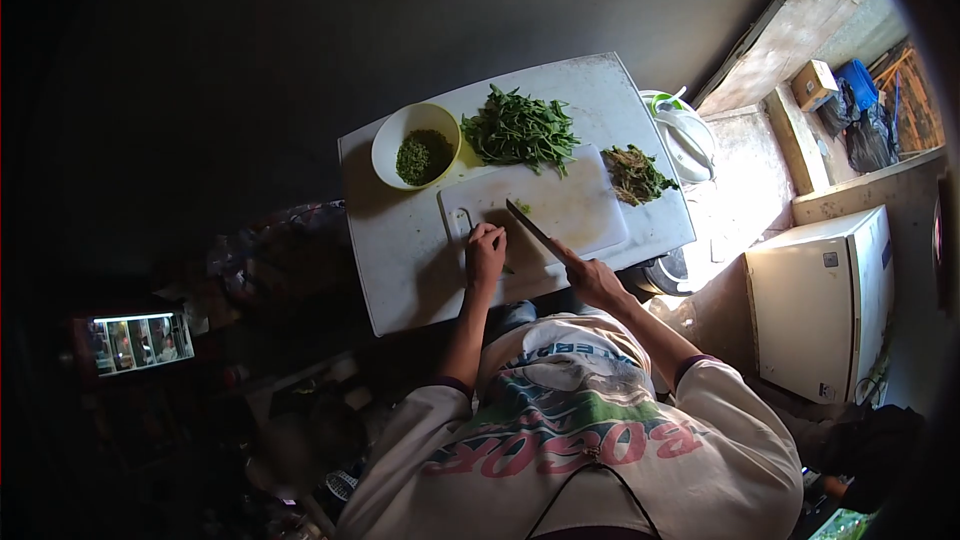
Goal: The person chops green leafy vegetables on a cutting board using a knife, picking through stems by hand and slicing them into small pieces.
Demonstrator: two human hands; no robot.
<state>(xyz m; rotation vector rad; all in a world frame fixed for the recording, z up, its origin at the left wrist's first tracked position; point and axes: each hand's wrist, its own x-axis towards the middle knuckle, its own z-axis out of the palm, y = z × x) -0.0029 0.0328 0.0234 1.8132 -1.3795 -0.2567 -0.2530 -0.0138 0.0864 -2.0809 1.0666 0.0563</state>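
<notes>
The right hand (597,284) is clamped on the handle of a long, narrow-bladed metal knife (534,227). The knife extends forward and to the left, over a rectangular white cutting board (585,202) with a slotted grip at its left end. The knife tip is near a few small green fragments (523,207) on the board surface.

The left hand (486,250) is positioned above the left part of the board, near the slotted grip and to the left of the knife. Its fingers are bent and drawn together; whether they grip anything cannot be told. The two hands are apart from each other.

The board lies on a rectangular white table (385,275). Surrounding items are arranged as follows:

- Far left of the table: a round, pale bowl (384,143) containing finely chopped green leaves (424,157).
- Far edge of the board: a loose pile of dark green leafy stems (522,130), just beside the bowl.
- Right end of the board: a smaller heap of green and brownish plant pieces (636,174).

A white, box-shaped appliance (803,305) stands to the right, apart from the table.
</notes>
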